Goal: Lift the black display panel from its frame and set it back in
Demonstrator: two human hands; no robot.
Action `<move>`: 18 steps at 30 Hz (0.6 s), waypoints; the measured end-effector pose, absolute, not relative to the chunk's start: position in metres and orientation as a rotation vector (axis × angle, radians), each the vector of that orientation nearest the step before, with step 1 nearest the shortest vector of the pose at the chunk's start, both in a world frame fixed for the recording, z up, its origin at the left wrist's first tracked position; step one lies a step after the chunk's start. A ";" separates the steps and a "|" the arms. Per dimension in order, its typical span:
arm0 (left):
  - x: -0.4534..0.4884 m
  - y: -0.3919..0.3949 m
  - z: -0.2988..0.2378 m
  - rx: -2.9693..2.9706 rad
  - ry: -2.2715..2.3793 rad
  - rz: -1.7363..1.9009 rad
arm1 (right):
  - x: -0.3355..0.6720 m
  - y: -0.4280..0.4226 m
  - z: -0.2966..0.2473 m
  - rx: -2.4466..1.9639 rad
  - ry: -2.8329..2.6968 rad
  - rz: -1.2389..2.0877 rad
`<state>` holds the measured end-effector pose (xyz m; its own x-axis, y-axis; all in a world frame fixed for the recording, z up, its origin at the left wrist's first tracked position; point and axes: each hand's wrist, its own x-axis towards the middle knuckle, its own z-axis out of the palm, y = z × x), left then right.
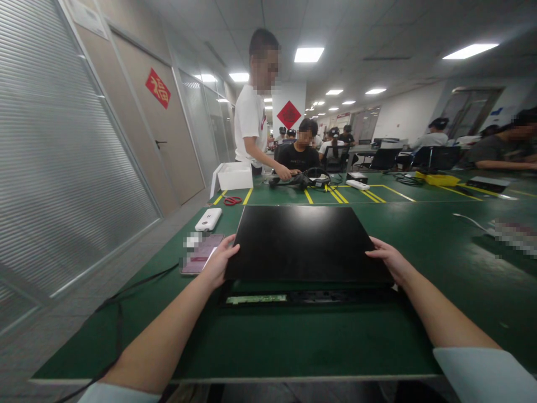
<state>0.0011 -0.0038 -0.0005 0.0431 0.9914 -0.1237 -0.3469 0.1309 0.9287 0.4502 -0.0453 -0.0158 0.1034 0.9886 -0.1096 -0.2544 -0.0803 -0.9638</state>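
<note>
Between my two hands is a flat black display panel (pixel 300 243), its glossy face up and reflecting a ceiling light. My left hand (pixel 220 262) grips its left edge, thumb on top. On the right edge, my right hand (pixel 389 260) holds it the same way, fingers partly hidden beneath. Just below the panel's near edge shows a black frame (pixel 344 296) with a green circuit board strip (pixel 255 299) in its left part. The panel covers the rest of that frame.
Left of the panel lie a white power bank (pixel 208 219) and a purple packet (pixel 203 252). Red scissors (pixel 232 200), a white box (pixel 235 176) and black cables (pixel 312 178) are farther back on the green table (pixel 293 347). A standing person (pixel 251 120) reaches over the far side.
</note>
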 end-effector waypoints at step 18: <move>0.003 -0.006 -0.005 0.910 0.903 1.264 | 0.447 -0.050 -0.007 -1.175 -0.809 1.336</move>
